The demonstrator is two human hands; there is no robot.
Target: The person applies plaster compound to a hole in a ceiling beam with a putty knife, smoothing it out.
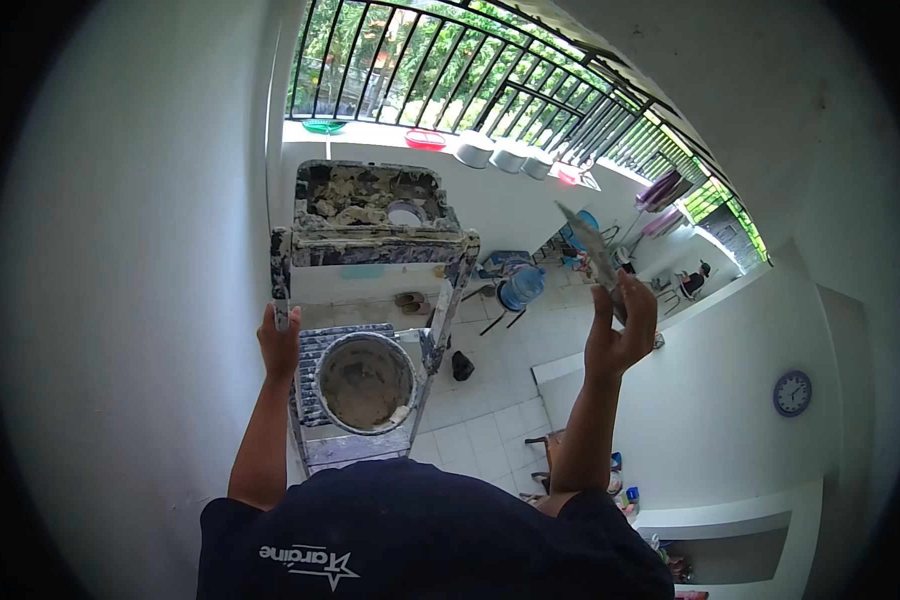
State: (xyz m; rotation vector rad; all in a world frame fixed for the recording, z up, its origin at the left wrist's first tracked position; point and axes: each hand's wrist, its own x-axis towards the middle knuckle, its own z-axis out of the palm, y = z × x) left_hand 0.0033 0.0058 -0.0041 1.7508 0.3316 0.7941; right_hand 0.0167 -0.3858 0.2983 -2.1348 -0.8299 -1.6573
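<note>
My left hand point(279, 343) is closed around the side rail of a paint-spattered stepladder point(380, 250). Raised on the right, my right hand point(624, 322) grips a putty knife point(590, 242), its grey-smeared blade pointing up and to the left. Dried filler crusts the ladder's top tray, where a small round whitish piece point(406, 213) also lies. On a lower step stands a round bucket point(366, 336) with a grey-brown coating inside; it is between my arms, and neither hand touches it.
A white wall point(140, 300) rises close on my left. Far below is the tiled floor point(470, 432), with a blue water bottle point(522, 288) on a stand. Pots point(474, 150) line the ledge under the barred window. A purple clock point(792, 393) hangs at right; another person point(692, 280) sits far back.
</note>
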